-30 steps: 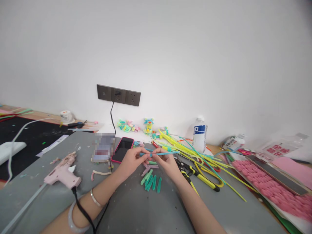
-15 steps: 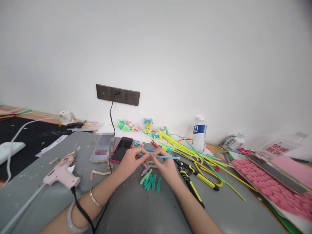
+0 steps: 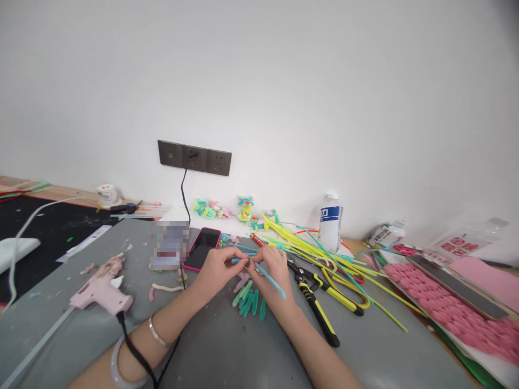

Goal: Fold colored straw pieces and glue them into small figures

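Observation:
Between my hands is a light blue pipe cleaner (image 3: 271,282), pinched near one end by both. My left hand (image 3: 222,268) closes thumb and fingertips on its short end. My right hand (image 3: 273,273) grips it just beside, and the longer part slants down across the back of that hand. Whether the fingers also hold something smaller is hidden. Just below my hands lie several short green and teal pipe cleaner pieces (image 3: 249,301), with a light purple piece (image 3: 241,283) partly hidden above them.
Yellow-handled pliers (image 3: 320,308) and long yellow pipe cleaners (image 3: 300,246) lie to the right. A pink glue gun (image 3: 101,292) with its black cord rests at left. A phone (image 3: 204,248), small pipe-cleaner figures (image 3: 245,209) and a plastic bottle (image 3: 330,224) are behind.
The long end of the blue pipe cleaner has swung from nearly level to slanting downward over my right hand. Both hands stay close together at nearly the same spot.

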The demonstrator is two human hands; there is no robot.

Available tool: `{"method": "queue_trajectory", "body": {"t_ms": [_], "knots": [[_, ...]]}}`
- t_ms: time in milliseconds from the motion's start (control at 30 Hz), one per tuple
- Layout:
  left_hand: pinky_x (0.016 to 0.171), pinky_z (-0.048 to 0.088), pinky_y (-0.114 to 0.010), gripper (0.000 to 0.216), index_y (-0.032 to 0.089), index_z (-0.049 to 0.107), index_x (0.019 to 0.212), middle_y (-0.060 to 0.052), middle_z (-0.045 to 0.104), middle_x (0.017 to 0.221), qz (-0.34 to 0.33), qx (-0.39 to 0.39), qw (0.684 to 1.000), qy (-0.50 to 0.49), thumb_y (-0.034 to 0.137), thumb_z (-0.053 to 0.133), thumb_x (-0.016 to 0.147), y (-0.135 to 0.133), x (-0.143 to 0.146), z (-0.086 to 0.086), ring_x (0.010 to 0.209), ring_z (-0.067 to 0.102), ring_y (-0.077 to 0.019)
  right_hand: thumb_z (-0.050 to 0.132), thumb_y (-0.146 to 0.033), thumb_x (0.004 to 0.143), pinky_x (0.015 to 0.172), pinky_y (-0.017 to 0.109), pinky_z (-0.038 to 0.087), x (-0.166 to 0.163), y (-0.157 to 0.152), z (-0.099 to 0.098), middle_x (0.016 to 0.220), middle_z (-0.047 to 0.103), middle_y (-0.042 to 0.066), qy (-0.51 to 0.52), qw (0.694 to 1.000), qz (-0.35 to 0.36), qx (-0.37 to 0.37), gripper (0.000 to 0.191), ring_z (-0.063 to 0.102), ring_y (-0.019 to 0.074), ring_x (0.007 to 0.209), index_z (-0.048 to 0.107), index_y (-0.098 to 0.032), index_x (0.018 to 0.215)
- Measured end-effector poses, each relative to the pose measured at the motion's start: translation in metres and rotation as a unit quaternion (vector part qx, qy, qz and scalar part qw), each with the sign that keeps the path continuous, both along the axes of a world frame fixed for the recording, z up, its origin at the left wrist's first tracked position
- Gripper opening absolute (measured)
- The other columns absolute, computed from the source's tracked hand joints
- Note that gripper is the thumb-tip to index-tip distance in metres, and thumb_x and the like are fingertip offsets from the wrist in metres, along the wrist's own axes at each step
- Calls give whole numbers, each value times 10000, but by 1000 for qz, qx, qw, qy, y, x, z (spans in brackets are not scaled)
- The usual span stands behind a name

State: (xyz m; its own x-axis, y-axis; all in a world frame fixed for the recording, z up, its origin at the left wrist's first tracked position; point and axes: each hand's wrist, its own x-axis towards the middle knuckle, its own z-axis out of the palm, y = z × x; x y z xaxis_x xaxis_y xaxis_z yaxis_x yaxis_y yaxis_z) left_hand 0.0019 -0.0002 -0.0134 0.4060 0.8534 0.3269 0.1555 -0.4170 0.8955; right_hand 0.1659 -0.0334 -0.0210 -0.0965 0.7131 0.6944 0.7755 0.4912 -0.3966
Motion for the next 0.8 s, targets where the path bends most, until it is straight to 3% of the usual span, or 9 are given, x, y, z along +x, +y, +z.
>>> {"method": "queue_trajectory", "body": {"t_ms": [133,500,667,800], "knots": [[590,519,-238,186,148,733,812,-50,736,742,17,16,1000,7,271,597,840,-1,0,3,635,665,-166,542,-108,837,781,354,320,-1,0,0,727,572,-10,-13,1000,-9,12,163,532,195,760,472,-222,745],[618,541,-238,159,169,739,834,-43,754,785,15,21,999,-26,257,607,836,-2,0,3,686,683,-171,550,-141,855,755,356,371,1,3,1,730,586,4,77,996,45,-14,149,563,202,736,512,-233,744],[640,530,-233,137,174,732,802,-36,750,772,15,46,999,-13,219,603,819,-4,1,4,695,679,-166,552,-134,844,764,363,352,-1,0,0,718,577,-2,54,998,25,13,170,551,204,740,483,-229,721],[616,498,-228,159,160,698,811,-40,732,765,-8,17,999,30,247,568,839,-2,1,1,682,668,-171,548,-147,845,734,349,376,6,5,1,727,568,5,75,996,54,-13,152,538,203,743,494,-232,731]]}}
